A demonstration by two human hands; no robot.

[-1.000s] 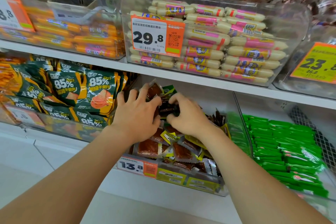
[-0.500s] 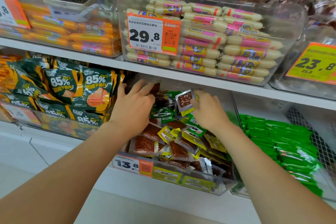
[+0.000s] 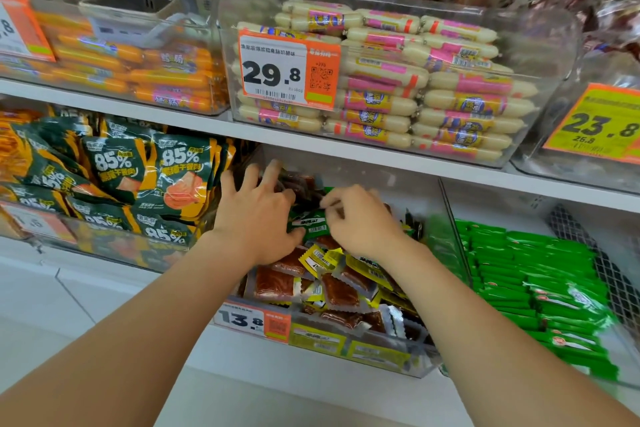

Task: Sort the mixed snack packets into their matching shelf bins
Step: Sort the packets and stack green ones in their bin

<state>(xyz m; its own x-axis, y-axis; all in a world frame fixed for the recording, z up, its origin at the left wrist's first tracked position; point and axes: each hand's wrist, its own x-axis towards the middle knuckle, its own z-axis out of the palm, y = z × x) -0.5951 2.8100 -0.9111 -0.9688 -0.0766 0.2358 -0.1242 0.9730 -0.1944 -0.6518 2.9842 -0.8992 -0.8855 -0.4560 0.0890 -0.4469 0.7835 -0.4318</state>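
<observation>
Much remains: the middle bin is jumbled, left hand spread flat at nine o'clock of the green packet the right hand pinches.

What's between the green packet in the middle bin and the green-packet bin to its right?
The middle bin's clear side wall stands between the green packet and the green-packet bin. The right hand lies on that side too. Nothing else visible.

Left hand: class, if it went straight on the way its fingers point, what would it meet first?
Probably the dark brown packets just beyond the left hand, then the back wall of the bin; depth is unclear.
</observation>
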